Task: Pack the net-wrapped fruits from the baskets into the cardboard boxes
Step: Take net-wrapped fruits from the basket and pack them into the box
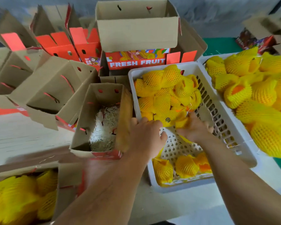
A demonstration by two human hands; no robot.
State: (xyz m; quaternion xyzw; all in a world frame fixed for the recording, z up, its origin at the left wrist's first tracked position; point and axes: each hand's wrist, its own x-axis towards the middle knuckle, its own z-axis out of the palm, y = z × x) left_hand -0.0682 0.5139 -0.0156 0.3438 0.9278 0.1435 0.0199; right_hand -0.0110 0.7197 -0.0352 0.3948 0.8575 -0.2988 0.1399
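Observation:
A white plastic basket (243,143) holds several fruits in yellow foam net (162,95), piled at its far end, with three more at its near end. Both my hands reach into it. My left hand (146,133) and my right hand (195,129) close round one net-wrapped fruit (170,120) at the near side of the pile. Left of the basket stands an open cardboard box (88,120) lined with shredded straw and holding no fruit. At the bottom left, another cardboard box (66,179) is filled with wrapped fruits.
A second white basket (206,57) heaped with net-wrapped fruits sits at the right. Several open cardboard boxes, some red-printed, crowd the back and left, one reading FRESH FRUIT (136,62). A pale tabletop (23,140) lies between the boxes on the left.

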